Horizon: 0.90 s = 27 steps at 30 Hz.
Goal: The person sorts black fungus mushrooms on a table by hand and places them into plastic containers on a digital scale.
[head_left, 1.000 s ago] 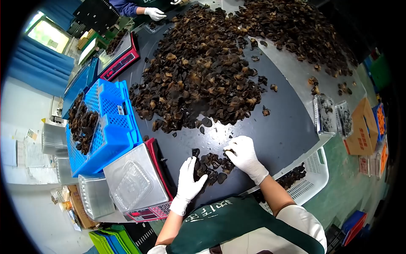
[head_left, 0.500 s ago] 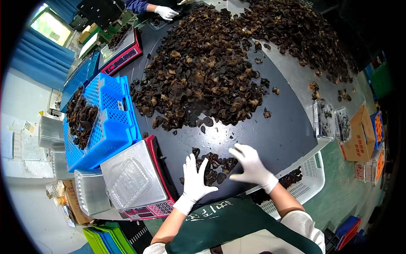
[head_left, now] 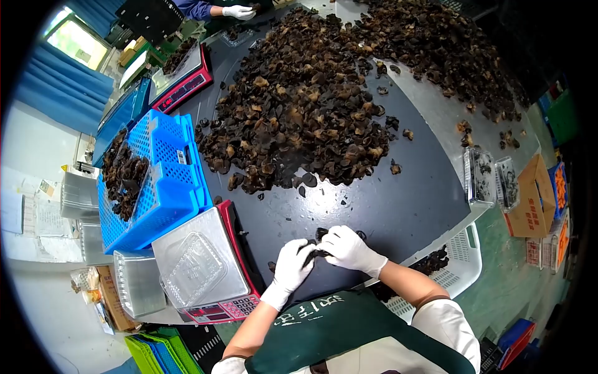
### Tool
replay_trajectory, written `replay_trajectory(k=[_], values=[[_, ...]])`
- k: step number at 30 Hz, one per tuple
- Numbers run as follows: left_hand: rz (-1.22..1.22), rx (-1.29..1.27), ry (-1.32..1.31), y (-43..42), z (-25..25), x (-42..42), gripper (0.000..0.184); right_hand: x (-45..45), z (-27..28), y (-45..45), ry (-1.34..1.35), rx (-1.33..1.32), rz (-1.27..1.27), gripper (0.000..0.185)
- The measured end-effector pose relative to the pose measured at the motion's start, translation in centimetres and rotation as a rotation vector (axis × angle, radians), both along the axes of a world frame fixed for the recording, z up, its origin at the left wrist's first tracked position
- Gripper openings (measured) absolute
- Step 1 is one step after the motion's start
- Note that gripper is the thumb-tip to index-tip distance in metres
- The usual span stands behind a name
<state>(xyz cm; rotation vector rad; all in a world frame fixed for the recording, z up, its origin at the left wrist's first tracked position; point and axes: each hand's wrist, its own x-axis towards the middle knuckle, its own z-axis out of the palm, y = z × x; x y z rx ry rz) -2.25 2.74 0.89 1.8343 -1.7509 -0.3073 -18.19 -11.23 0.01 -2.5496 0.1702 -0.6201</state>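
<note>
Head view, nearest first: a green apron (head_left: 324, 321) with white lettering fronts the person at the edge of a dark surface (head_left: 417, 193). Just beyond it, two white-gloved hands meet. The left hand (head_left: 294, 267) slants away from the body, fingers drawn together and bent at the tips; the right hand (head_left: 350, 247) comes in from the other side, its back upward and its fingers curled toward the left one. Small dark mushroom-like pieces (head_left: 321, 234) lie in the narrow space between the two sets of fingertips and just past them, partly hidden by the gloves. Neither hand is plainly nearer: the pieces are to the right of the left fingertips and at the ends of the right ones. They are crumpled, with no clear long axis. Whether either hand pinches a piece or only presses against it, I cannot tell.

Left of the left hand stands a red-bodied scale (head_left: 234, 283) with a clear plastic container (head_left: 194, 265) on its plate. Right of the right forearm is a white basket (head_left: 462, 262). Farther off come a blue crate (head_left: 177, 202) and, ahead of the hands and apart from them, a large heap (head_left: 299, 118) of similar pieces. At the far side shows a co-worker's gloved hand (head_left: 239, 12).
</note>
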Motion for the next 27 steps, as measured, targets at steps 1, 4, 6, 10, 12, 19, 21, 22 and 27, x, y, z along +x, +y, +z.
replay_trajectory(k=[1,4,6,10,12,19,21,22,27], values=[[0.015,-0.040,0.023,0.5,-0.4,-0.4,0.043,-0.5,-0.1,-0.2,-0.025,0.014,0.013,0.027],[0.157,-0.092,0.106,1.8,0.1,-1.2,0.039,-2.1,0.1,-0.7,-0.104,0.234,-0.029,0.028],[0.279,-0.153,0.162,2.7,0.8,-1.1,0.041,-3.1,0.4,-1.2,-0.152,0.280,-0.111,0.028],[0.331,-0.006,0.154,4.5,2.0,-1.0,0.039,-4.6,1.1,-1.7,-0.037,0.108,-0.271,0.026],[0.358,0.144,0.015,5.1,1.9,-1.3,0.044,-4.9,1.5,-1.6,0.040,0.031,-0.329,0.025],[0.286,0.357,-0.253,5.1,1.0,-1.7,0.070,-3.6,-0.2,-2.2,-0.012,-0.023,-0.274,0.019],[0.275,0.339,-0.283,4.7,1.2,-1.7,0.071,-3.2,0.0,-3.0,-0.052,0.031,-0.292,0.018],[0.250,0.356,-0.278,4.6,1.2,-1.6,0.070,-3.1,0.5,-3.2,-0.075,0.111,-0.291,0.017],[0.167,0.302,-0.344,3.8,1.4,-1.6,0.053,-4.1,2.4,-1.0,0.130,0.178,-0.023,0.013]])
